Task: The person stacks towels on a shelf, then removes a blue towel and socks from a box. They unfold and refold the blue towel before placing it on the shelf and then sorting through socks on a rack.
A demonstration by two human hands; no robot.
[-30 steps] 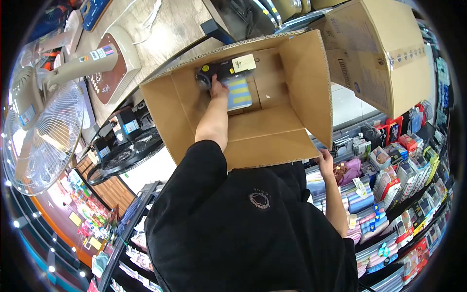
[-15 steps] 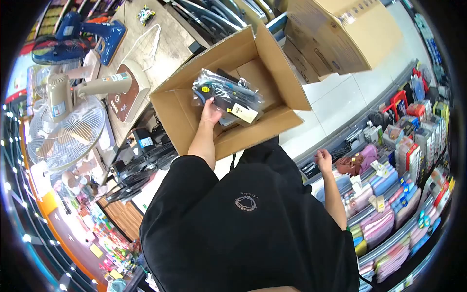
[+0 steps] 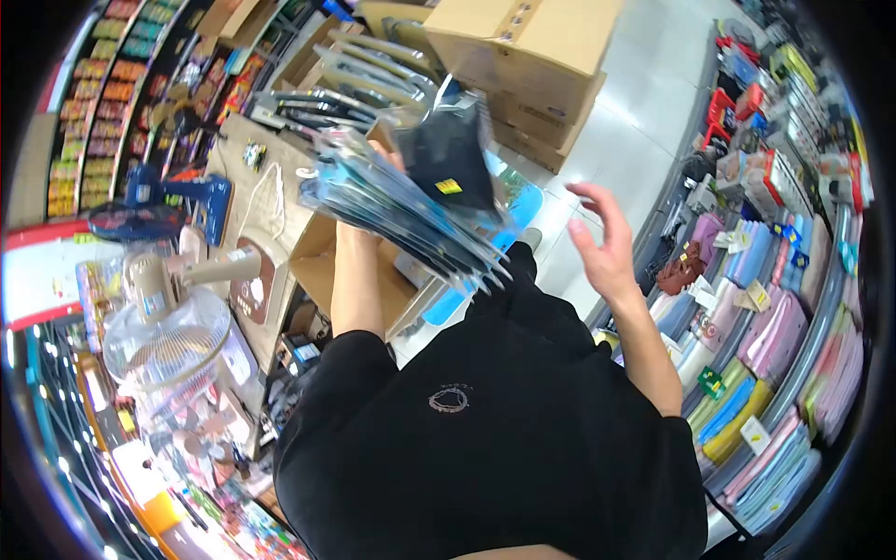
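Left hand [image 3: 373,149], mostly hidden, grips a fanned stack of glossy clear-plastic packets [image 3: 401,201] with dark items and a yellow sticker, raised chest-high above the brown corrugated cardboard box [image 3: 322,266]. Right hand [image 3: 605,245] is empty, fingers spread, just beside the stack. Half a second ago the packets were still inside the box and the right hand hung low by the shelf of folded cloths [image 3: 765,345].

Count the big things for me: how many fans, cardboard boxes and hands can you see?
Fans: 2, a white fan and a blue fan.
Cardboard boxes: 3, an open box and two stacked boxes.
Hands: 2, the left hand holding a stack of packets, the right hand empty.
Total: 7.
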